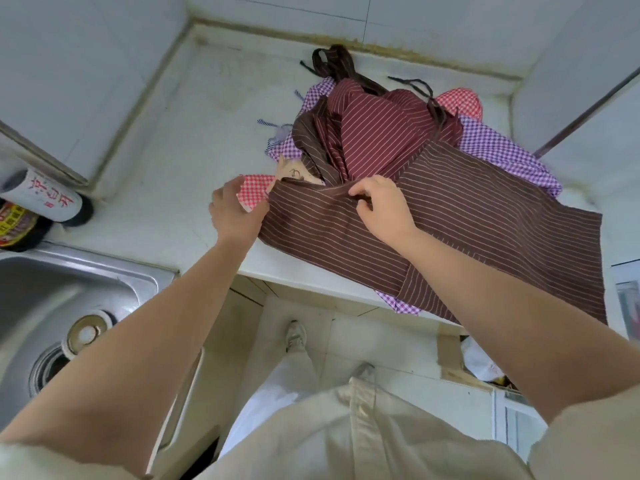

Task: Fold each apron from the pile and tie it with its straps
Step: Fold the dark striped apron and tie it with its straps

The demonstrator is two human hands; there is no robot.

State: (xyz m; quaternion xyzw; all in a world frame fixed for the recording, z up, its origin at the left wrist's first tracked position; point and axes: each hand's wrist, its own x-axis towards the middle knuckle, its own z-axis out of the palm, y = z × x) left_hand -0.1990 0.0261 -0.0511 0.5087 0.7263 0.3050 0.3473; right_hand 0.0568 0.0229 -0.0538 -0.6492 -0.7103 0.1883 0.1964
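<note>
Tiled walls close in a corner where the white desk (194,133) runs beside a steel sink (104,268) on the left, with a labelled bottle (38,199) near the sink's back corner. Toward the back of the desk is the pile (363,150) of aprons, and the brown striped apron (485,216) lies spread across its front, the lower part hanging over the desk's front edge. The left grip (239,211) is clenched on the left end of that apron and the right grip (382,209) pinches its top hem near the middle, so both hold cloth. This looks like the start of a fold, with nothing tied yet. Several things could spoil it. So much cloth hangs off the edge that, if one grip loosens while the other pulls, the apron may slide to the floor (346,341). A purple checked apron (401,303) peeps out beneath it at the edge and a red checked cloth (254,188) touches the left grip, so a lift may drag either along. Dark straps (332,64) trail at the back of the pile. Whose they are cannot be told, but if they belong to the brown apron they may snag under the maroon striped apron (388,123) and pull the heap over. A hard tug leftward could also carry cloth toward the sink.
</note>
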